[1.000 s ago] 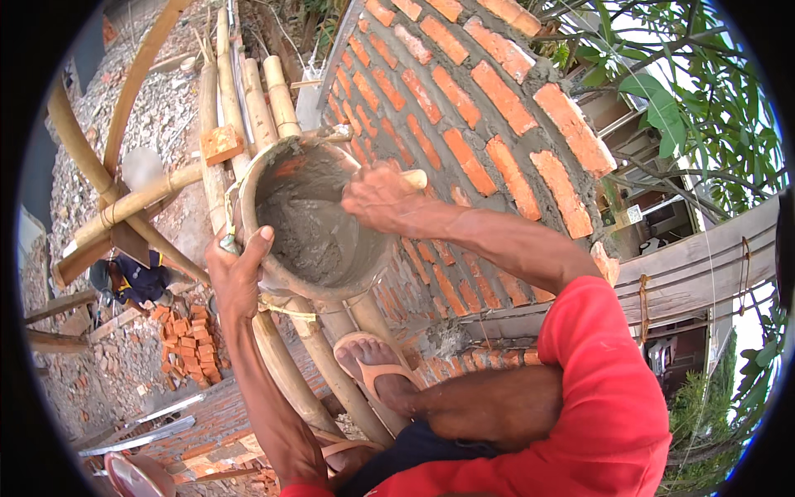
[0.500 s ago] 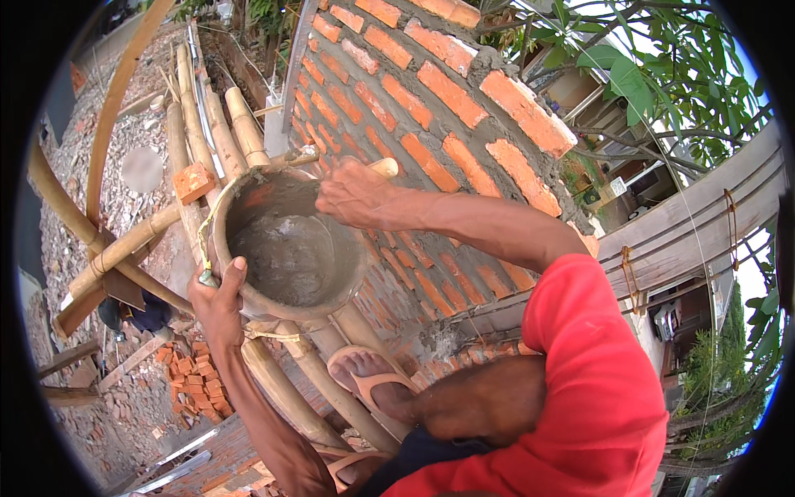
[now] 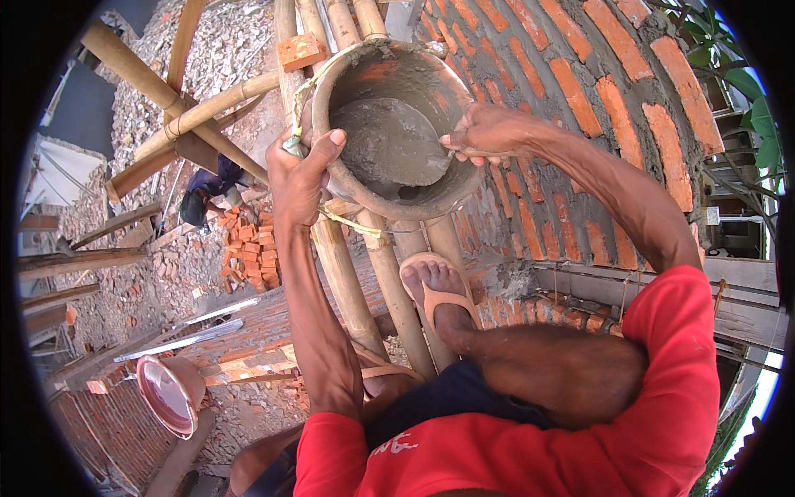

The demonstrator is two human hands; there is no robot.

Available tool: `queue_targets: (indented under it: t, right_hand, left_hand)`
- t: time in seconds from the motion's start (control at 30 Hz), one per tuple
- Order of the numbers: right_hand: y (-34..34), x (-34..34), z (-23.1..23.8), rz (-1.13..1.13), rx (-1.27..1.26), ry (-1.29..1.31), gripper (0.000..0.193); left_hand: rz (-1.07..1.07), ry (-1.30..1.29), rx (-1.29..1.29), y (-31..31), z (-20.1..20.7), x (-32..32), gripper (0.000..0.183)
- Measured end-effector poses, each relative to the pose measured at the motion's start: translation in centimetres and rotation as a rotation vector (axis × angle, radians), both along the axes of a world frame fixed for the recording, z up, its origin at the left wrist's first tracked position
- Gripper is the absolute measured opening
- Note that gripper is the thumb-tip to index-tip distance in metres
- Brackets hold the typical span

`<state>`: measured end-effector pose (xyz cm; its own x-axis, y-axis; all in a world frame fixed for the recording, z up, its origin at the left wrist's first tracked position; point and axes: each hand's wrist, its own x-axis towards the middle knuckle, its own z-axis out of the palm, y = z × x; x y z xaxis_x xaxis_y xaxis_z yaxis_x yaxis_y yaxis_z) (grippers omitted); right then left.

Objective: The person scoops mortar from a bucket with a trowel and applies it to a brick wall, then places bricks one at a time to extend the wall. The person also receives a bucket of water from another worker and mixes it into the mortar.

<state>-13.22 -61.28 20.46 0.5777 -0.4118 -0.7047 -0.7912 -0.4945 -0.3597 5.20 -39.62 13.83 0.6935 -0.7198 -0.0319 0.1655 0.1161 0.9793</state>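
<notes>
Up on the bamboo-pole scaffold (image 3: 364, 273), a round, mortar-crusted bucket (image 3: 397, 124) sits tipped toward the person, just left of the curved red-brick wall (image 3: 613, 91). Its inside is smeared grey and rust-orange, with a wet mound of grey mortar (image 3: 389, 145) lying low in it and a thin yellowish cord looped about its rim. The left hand (image 3: 298, 178) clasps the bucket's near-left rim, fingers curled over the edge. The right hand (image 3: 489, 132) rests on the right rim, fingers closed around a tool whose blade dips into the mortar. A sandalled foot (image 3: 435, 286) presses on the poles below. Far beneath on the left lies a pile of loose red bricks (image 3: 252, 253).
</notes>
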Motion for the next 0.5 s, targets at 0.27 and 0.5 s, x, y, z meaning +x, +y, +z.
queue_targets:
  t: [0.27, 0.5]
  right_hand:
    - [0.0, 1.9, -0.9, 0.688, -1.087, -0.22, 0.025]
    - [-1.6, 2.9, 0.2, 1.263, -0.996, -0.628, 0.007]
  left_hand:
    - [0.012, -0.005, -0.008, 0.6, -0.8, 0.9, 0.04]
    - [0.061, 0.021, -0.006, 1.2, -1.0, 1.0, 0.042]
